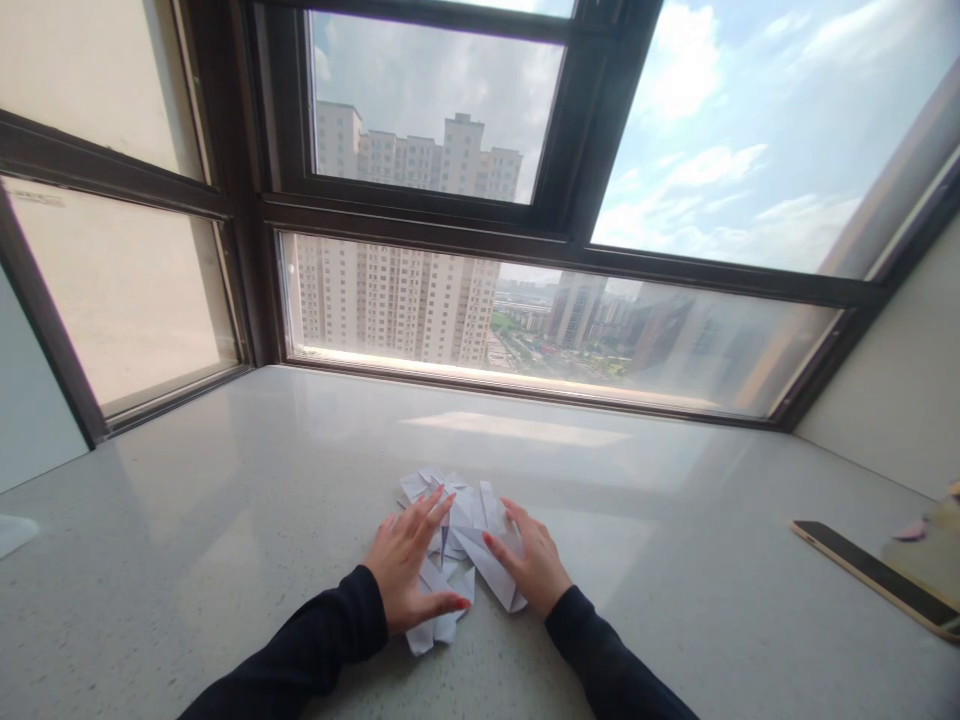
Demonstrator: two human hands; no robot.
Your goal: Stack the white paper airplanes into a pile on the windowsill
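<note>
A loose heap of folded white paper pieces (pixel 459 505) lies on the pale stone sill in the head view. My left hand (pixel 411 560) rests over the heap's left side, its fingers stretched and the thumb spread away, pointing right. Against the right side is my right hand (pixel 538 562), with thumb and fingers apart. It touches a larger folded paper piece (pixel 491 572) at the heap's right edge. More folded strips (pixel 444 625) stick out below my left thumb. Both palms face the paper, and the parts of the heap beneath them are hidden.
The speckled sill (pixel 225 560) runs to a dark window frame (pixel 540 390) at the back. At the right lies a phone (pixel 874 575) beside a partly visible yellowish object (pixel 934 540). Something whitish and translucent (pixel 13 532) sits at the left edge.
</note>
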